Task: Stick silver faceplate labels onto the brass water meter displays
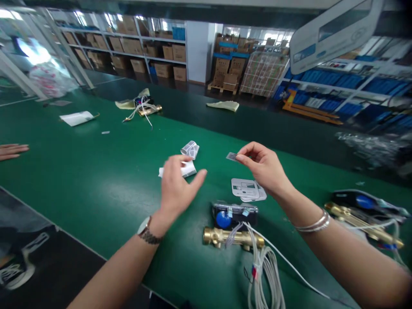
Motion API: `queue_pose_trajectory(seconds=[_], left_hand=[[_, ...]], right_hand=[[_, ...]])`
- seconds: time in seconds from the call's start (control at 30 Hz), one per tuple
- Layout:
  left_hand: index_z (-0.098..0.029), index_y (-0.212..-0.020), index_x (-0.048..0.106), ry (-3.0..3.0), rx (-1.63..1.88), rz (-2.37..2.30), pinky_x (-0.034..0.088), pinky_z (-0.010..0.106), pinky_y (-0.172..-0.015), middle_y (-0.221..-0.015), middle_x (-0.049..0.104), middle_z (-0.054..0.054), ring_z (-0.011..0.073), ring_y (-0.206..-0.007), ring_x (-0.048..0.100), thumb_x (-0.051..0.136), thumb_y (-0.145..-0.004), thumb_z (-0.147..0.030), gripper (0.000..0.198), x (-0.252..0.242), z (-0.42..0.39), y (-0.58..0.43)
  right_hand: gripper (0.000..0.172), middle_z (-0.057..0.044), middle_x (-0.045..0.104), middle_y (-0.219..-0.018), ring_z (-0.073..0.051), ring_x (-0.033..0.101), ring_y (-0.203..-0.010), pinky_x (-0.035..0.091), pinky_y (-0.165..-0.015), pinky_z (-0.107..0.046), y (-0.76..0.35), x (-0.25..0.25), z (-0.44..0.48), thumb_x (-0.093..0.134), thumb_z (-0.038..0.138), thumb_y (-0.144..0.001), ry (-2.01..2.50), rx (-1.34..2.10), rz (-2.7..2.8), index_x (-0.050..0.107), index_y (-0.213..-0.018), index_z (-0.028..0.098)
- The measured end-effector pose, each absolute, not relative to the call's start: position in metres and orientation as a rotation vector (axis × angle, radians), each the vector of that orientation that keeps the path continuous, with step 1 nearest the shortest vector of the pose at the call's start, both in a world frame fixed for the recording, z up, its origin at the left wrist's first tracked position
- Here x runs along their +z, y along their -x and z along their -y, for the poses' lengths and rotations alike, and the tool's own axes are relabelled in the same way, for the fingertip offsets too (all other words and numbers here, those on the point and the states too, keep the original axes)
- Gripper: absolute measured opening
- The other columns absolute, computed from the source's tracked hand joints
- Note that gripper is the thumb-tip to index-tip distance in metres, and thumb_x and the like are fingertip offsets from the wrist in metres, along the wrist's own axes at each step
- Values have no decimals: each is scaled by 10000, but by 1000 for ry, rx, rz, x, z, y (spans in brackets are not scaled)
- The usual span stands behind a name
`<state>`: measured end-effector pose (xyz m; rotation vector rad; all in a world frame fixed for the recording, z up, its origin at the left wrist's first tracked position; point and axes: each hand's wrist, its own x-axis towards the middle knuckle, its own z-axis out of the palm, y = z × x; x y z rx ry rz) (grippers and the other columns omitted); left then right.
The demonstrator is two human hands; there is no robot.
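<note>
My right hand [262,165] is raised over the green table [80,171] and pinches a small grey label [231,156] between thumb and fingers. My left hand [177,182] hovers with fingers curled and thumb out, just in front of a folded white paper [188,169]; whether it holds that paper I cannot tell. A brass-bodied meter [233,225] with a dark top, a blue cap and a white cable bundle [265,266] lies near me. A sheet of printed labels [247,189] lies under my right wrist.
A crumpled clear wrapper [190,149] lies beyond the paper. A second brass meter [363,216] sits at the right. Another meter with cables [144,108] and papers [77,118] lie farther back. Another person's hand [11,151] rests at the left edge. Shelves of boxes [144,51] stand behind.
</note>
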<state>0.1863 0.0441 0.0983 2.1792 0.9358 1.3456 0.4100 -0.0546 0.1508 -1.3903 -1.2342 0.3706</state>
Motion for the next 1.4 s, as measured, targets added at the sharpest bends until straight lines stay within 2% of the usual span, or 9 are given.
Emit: queue_pose_trajectory(seconds=[0.13, 0.2, 0.3, 0.4, 0.53, 0.63, 0.73, 0.93, 1.4], left_hand=[[-178, -1236, 641, -2610, 617, -413, 516, 526, -904, -1149, 720, 164, 382, -1070, 637, 828, -732, -571, 666, 111, 44, -226], [-127, -1098, 713, -2778, 395, -466, 533, 537, -800, -1037, 740, 226, 432, -986, 665, 866, -679, -500, 582, 113, 68, -249], [-113, -937, 752, -2863, 279, -561, 527, 468, -698, -906, 757, 239, 414, -865, 716, 833, -709, -293, 302, 115, 77, -272], [-169, -987, 765, -2883, 284, -521, 524, 415, -702, -941, 788, 176, 376, -880, 745, 796, -760, -248, 243, 118, 72, -266], [-289, -1234, 719, -2749, 501, -413, 569, 383, -851, -1187, 786, 48, 304, -1046, 746, 834, -802, -409, 462, 121, 64, -217], [-258, -1260, 711, -2464, 741, -361, 546, 374, -1053, -1249, 771, 34, 254, -1120, 738, 855, -797, -426, 513, 119, 59, -176], [-235, -1247, 714, -2305, 833, -339, 453, 457, -1204, -1268, 764, 54, 274, -1216, 706, 885, -771, -394, 531, 112, 56, -152], [-233, -1246, 707, -2301, 1022, -273, 510, 433, -1172, -1255, 770, 64, 263, -1188, 725, 930, -725, -331, 575, 100, 55, -144], [-230, -1262, 679, -2311, 1034, -217, 500, 365, -1174, -1291, 755, 51, 212, -1239, 696, 930, -732, -327, 595, 97, 53, -146]], right_hand=[[268, -13, 671, -796, -149, 579, -745, 445, -678, -299, -427, 144, 111, 792, 416, -799, 1555, 364, 1096, 648, -832, 193], [305, -18, 667, -781, -151, 568, -733, 444, -658, -293, -431, 139, 133, 809, 455, -771, 1594, 398, 1025, 651, -815, 198], [384, -14, 654, -764, -147, 558, -722, 456, -658, -284, -436, 135, 160, 849, 523, -712, 1613, 475, 940, 656, -787, 199], [418, -13, 649, -776, -141, 554, -731, 460, -679, -275, -438, 135, 186, 867, 549, -696, 1610, 544, 902, 668, -786, 192], [379, -10, 629, -766, -135, 534, -718, 455, -674, -264, -426, 140, 211, 862, 516, -730, 1526, 730, 943, 681, -780, 187], [309, -12, 622, -734, -142, 533, -705, 448, -668, -272, -405, 145, 215, 836, 461, -761, 1477, 891, 1021, 686, -753, 191], [209, -13, 639, -738, -150, 542, -703, 429, -658, -283, -379, 149, 205, 782, 383, -794, 1460, 984, 1135, 690, -758, 198], [108, 8, 683, -759, -142, 569, -714, 426, -688, -294, -346, 159, 185, 707, 256, -840, 1596, 911, 1326, 679, -756, 194], [118, 39, 711, -696, -128, 597, -649, 431, -621, -275, -343, 171, 179, 759, 258, -820, 1802, 834, 1298, 714, -722, 211]])
